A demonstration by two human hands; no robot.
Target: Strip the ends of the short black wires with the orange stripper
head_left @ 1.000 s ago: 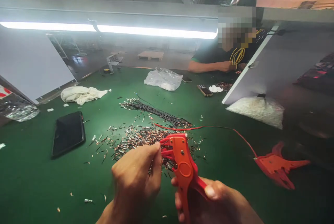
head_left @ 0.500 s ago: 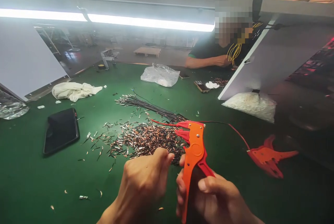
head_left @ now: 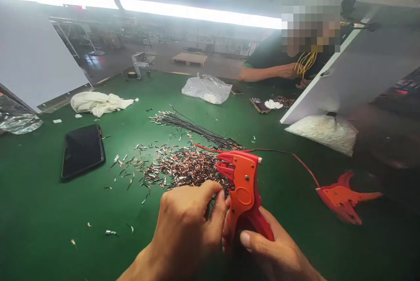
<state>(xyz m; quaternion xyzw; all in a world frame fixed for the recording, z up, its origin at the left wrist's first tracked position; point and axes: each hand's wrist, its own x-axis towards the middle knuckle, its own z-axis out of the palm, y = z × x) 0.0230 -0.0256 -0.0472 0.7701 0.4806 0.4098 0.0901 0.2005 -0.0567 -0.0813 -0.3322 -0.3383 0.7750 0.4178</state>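
My right hand (head_left: 272,241) grips an orange and red wire stripper (head_left: 244,185), its red jaws pointing left over the scrap pile. Close against its left side is my left hand (head_left: 188,215), thumb and forefinger pressed together; anything between them is too small or hidden to make out. Beyond both hands lies a heap of short black wire ends and copper-coloured bits (head_left: 187,167). Behind the heap rests a bundle of black wires (head_left: 197,129) with silvery terminals at its left end. A thin red and dark wire (head_left: 278,150) runs behind the stripper.
A second orange and red stripper (head_left: 344,196) lies to the right. On the green table (head_left: 42,193) are a black phone (head_left: 83,152), a pale cloth (head_left: 100,104), a clear bag (head_left: 206,89) and a filled bag (head_left: 324,132). Across the table a person (head_left: 272,64) holds yellow wires (head_left: 304,63).
My left hand has come closer to the stripper, its fingers now beside the tool. The stripper has shifted slightly left over the heap. The whole view has moved a little.
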